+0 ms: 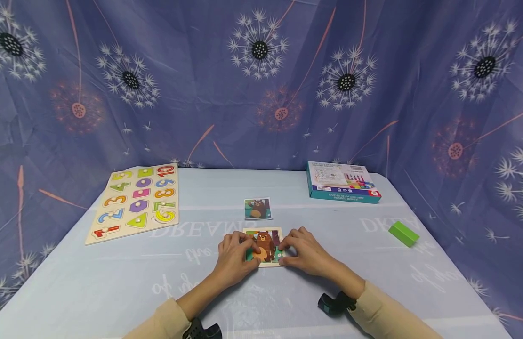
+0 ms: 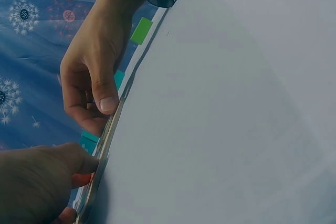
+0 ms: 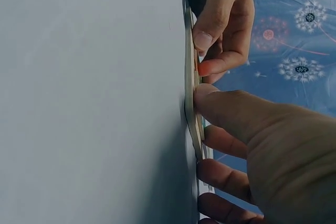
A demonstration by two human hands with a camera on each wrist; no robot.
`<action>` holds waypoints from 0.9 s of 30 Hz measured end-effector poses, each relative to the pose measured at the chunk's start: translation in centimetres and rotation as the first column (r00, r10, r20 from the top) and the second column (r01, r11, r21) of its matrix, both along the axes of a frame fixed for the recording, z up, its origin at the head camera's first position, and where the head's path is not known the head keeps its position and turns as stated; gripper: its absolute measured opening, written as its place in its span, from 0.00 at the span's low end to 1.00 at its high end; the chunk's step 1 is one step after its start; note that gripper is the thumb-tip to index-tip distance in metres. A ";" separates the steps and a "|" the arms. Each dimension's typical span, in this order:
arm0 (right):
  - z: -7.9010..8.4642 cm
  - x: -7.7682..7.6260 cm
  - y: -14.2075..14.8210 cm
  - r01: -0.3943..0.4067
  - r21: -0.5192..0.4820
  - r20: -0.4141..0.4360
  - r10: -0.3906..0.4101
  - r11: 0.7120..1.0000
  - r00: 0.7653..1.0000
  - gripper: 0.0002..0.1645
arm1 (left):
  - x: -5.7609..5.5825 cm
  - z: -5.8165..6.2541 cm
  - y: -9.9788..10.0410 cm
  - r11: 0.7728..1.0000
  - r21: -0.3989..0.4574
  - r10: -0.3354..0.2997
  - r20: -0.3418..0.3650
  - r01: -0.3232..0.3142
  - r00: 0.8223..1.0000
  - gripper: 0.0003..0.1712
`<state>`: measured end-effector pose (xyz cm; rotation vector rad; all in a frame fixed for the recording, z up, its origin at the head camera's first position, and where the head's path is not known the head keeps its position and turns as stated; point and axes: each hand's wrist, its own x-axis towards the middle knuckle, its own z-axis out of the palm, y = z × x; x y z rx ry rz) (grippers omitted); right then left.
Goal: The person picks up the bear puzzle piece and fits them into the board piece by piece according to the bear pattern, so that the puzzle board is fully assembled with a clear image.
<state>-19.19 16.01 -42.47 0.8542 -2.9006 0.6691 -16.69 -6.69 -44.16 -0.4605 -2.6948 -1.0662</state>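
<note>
A small wooden bear jigsaw puzzle (image 1: 266,239) in a pale frame lies flat on the table in the head view. At its lower left my left hand (image 1: 236,256) pinches a puzzle piece between thumb and index finger. My right hand (image 1: 305,252) pinches another piece at the lower right, thumb near the frame's edge. Fingers hide parts of both pieces. Just beyond the frame lies a picture card (image 1: 258,208) with a similar bear. In the right wrist view the puzzle's frame (image 3: 190,93) shows edge-on, with the right thumb (image 3: 210,95) on its near side.
A wooden number and shape board (image 1: 136,202) lies at the left. On the back right is a boxed toy set (image 1: 343,182), and a green block (image 1: 404,234) sits nearer on the right. A blue dandelion-patterned curtain (image 1: 193,84) hangs behind the table.
</note>
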 end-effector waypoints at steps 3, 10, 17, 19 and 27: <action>0.1 0.1 0.0 0.003 0.003 -0.001 -0.003 1.000 1.000 0.15 | 0.0 0.0 0.0 1.000 -0.001 -0.002 0.003 0.002 1.000 0.05; 0.1 0.2 0.0 -0.001 -0.002 -0.010 0.001 1.000 1.000 0.14 | 0.0 0.0 0.0 1.000 0.000 -0.005 -0.001 0.005 1.000 0.05; 0.0 0.1 -0.2 0.003 0.003 -0.017 -0.003 1.000 1.000 0.14 | 0.0 0.2 0.1 1.000 -0.005 -0.003 -0.001 0.003 1.000 0.05; 0.0 0.1 -0.2 0.006 0.005 -0.020 -0.005 1.000 1.000 0.14 | 0.0 0.3 0.2 1.000 -0.006 -0.012 -0.006 0.012 1.000 0.05; 0.0 0.2 -0.3 0.001 0.010 -0.047 0.000 1.000 0.999 0.13 | -0.2 0.6 1.3 0.998 -0.014 -0.061 -0.049 0.060 0.997 0.05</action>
